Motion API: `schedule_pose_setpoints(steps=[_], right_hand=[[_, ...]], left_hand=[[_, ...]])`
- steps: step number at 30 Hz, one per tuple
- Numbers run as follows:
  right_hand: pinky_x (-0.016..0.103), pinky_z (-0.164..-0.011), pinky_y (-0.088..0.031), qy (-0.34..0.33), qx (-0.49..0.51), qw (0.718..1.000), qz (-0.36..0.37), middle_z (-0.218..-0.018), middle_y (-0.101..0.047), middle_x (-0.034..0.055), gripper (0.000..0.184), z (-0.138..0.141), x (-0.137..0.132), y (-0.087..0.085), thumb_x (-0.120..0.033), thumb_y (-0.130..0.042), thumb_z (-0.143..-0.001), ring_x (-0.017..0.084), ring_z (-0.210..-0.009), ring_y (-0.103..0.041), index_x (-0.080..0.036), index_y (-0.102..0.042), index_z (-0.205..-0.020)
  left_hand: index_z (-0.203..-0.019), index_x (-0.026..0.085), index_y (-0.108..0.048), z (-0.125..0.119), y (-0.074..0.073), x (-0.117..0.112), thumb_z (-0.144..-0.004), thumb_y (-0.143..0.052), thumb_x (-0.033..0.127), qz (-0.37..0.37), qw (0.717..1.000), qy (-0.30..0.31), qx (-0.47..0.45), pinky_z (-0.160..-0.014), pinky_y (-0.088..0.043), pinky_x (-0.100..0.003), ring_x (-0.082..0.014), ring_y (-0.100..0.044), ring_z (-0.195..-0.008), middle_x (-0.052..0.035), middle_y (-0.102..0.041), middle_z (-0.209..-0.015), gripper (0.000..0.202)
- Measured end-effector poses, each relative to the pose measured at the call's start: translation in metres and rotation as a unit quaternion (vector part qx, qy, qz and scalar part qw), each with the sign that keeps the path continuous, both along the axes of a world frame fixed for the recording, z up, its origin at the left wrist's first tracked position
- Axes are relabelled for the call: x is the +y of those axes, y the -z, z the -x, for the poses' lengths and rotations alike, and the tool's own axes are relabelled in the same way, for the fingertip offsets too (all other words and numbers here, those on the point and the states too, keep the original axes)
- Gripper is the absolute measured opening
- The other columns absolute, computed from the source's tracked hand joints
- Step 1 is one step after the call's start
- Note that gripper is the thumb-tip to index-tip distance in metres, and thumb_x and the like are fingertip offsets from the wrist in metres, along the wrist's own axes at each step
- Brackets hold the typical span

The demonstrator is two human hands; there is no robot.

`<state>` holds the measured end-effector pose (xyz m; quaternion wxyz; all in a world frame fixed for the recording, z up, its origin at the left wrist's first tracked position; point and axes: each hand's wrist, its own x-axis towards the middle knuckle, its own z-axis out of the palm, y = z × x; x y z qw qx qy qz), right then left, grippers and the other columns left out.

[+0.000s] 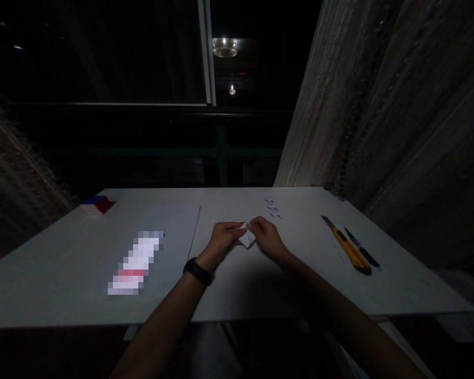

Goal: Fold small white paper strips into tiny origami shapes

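Note:
A small folded piece of white paper (247, 238) is pinched between my two hands, just above the middle of the white table. My left hand (223, 235), with a black band on its wrist, grips the paper's left side between thumb and fingers. On the opposite side, my right hand (267, 235) pinches the paper's upper right edge with bent fingers. Creases show on the paper's face; its back is hidden. Beyond my right hand lie several small folded paper pieces (274, 208) in a slanting row.
To the right lie a yellow utility knife (347, 247) with its blade out and a dark slim tool (362, 247). Paper sheets (179, 226) lie left, beside a bright pixelated rectangle (134, 266). A coloured cube (97, 205) sits far left. Curtains (308, 105) flank the table (240, 295).

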<state>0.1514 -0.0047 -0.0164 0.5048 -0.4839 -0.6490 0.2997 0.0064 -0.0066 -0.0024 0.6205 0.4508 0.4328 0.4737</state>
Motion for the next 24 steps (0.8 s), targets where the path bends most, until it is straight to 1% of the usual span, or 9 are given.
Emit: schedule_pose_setpoints(steps=[4,7,10,12,17,24], right_hand=[[0.024,-0.057,-0.040,-0.012,0.000,1.000,0.004,-0.064,-0.056,-0.0014,0.016,0.0000,-0.0016,-0.0018,-0.034,-0.052,-0.074,0.013,-0.060,-0.053,-0.018,-0.053,-0.072],[0.023,-0.055,-0.039,-0.006,-0.003,1.000,-0.002,-0.062,-0.055,-0.0018,0.015,0.0008,-0.0028,-0.0023,-0.033,-0.051,-0.075,0.012,-0.059,-0.052,-0.018,-0.052,-0.071],[0.024,-0.055,-0.039,0.011,-0.011,1.000,-0.007,-0.062,-0.055,-0.0015,0.015,0.0020,-0.0032,-0.0018,-0.032,-0.052,-0.074,0.012,-0.058,-0.052,-0.018,-0.053,-0.070],[0.024,-0.055,-0.039,0.023,-0.013,1.000,-0.009,-0.062,-0.055,-0.0013,0.015,0.0025,-0.0027,-0.0008,-0.032,-0.052,-0.074,0.013,-0.058,-0.051,-0.018,-0.053,-0.070],[0.024,-0.053,-0.038,0.044,-0.010,0.999,-0.006,-0.059,-0.054,-0.0017,0.016,0.0038,-0.0004,0.0021,-0.034,-0.052,-0.073,0.013,-0.056,-0.051,-0.018,-0.053,-0.068],[0.024,-0.052,-0.038,0.038,-0.004,0.999,-0.015,-0.060,-0.055,-0.0016,0.016,0.0050,0.0010,0.0050,-0.034,-0.052,-0.072,0.013,-0.056,-0.051,-0.019,-0.052,-0.068]], left_hand=[[-0.084,0.005,-0.067,0.0001,-0.0015,-0.0010,-0.053,-0.076,0.022,-0.005,1.000,0.002,-0.001,-0.050,-0.045,-0.023,-0.0139,-0.059,-0.056,-0.0098,-0.066,-0.067,0.036],[-0.081,0.005,-0.068,-0.0010,-0.0040,-0.0036,-0.054,-0.075,0.022,-0.015,1.000,0.012,0.011,-0.049,-0.043,-0.022,-0.0117,-0.056,-0.051,-0.0074,-0.064,-0.060,0.032],[-0.079,0.006,-0.069,-0.0027,-0.0059,-0.0058,-0.055,-0.074,0.020,-0.027,0.999,0.002,0.035,-0.047,-0.042,-0.021,-0.0100,-0.053,-0.048,-0.0050,-0.063,-0.056,0.028],[-0.079,0.007,-0.070,-0.0036,-0.0059,-0.0062,-0.055,-0.073,0.020,-0.032,0.999,-0.007,0.042,-0.047,-0.041,-0.021,-0.0098,-0.052,-0.048,-0.0046,-0.064,-0.056,0.028],[-0.084,0.006,-0.069,-0.0038,-0.0035,-0.0041,-0.054,-0.074,0.021,-0.036,0.999,-0.015,0.028,-0.047,-0.039,-0.021,-0.0098,-0.053,-0.050,-0.0058,-0.066,-0.062,0.033],[-0.088,0.006,-0.069,-0.0027,-0.0005,-0.0011,-0.053,-0.075,0.025,-0.044,0.998,-0.025,0.034,-0.048,-0.039,-0.022,-0.0113,-0.054,-0.052,-0.0081,-0.067,-0.065,0.040]])
